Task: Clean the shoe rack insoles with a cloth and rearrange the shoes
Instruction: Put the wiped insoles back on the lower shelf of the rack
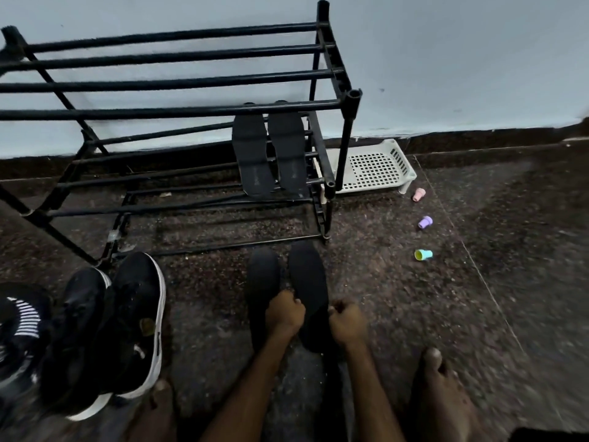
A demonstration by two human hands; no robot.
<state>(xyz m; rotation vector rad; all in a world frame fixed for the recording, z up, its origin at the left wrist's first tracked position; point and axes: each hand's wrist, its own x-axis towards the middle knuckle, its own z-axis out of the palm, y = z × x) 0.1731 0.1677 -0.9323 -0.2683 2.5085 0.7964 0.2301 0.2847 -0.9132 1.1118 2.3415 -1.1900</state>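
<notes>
Left grip (285, 311): is clamping insole (307, 282) edge, in front of shoe rack (178, 113)
Right grip (345, 320): is clamping its opposite edge

Matt black rack on speckled stone floor

Shoe rack (178, 82) bars look dull metal; insoles (271, 154) matt foam-like; white basket (376, 167) perforated plastic; floor (414, 298) polished speckled stone.

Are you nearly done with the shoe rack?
Maybe halfway. The shelved insoles already lie on the rack. The left hand and right hand grip the floor insoles, though no cloth shows. The black sneakers sit on the floor, not yet on the rack.
</notes>
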